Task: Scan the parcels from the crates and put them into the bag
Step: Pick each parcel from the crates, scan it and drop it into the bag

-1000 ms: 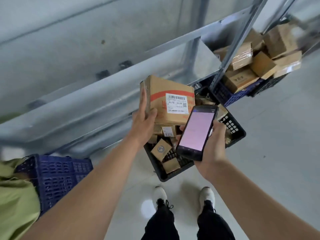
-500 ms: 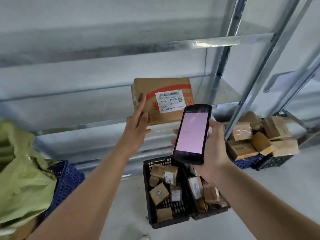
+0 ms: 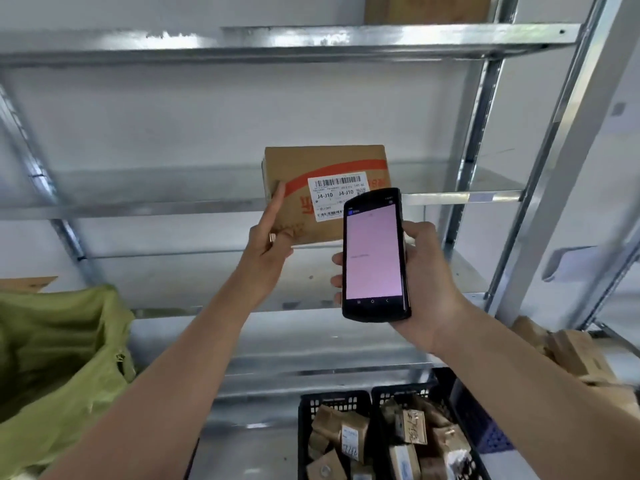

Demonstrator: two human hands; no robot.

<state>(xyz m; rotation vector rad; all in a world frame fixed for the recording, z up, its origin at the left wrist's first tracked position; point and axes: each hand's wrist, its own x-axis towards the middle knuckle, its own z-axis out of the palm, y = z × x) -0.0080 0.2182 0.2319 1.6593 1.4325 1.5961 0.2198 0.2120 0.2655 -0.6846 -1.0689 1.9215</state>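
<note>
Parcel [image 3: 304, 168] of brown cardboard, with a white barcode label [image 3: 337, 195] facing the camera, was held up in front of the metal shelves [image 3: 381, 36] by the left hand [image 3: 268, 244], fingers straight along its left side and thumb pressed on its front near the bottom corner. Right hand [image 3: 426, 282], at 4 o'clock from the parcel, was wrapped around a black scanner [image 3: 374, 258] with a lit pinkish screen, its top edge overlapping the label. Black crates [image 3: 304, 410] of small parcels sat at 6 o'clock, and a green bag [image 3: 59, 358] lay at 8 o'clock.

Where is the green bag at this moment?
In the head view, the green bag sits at the lower left, left of the left forearm, beside the metal shelf.
</note>
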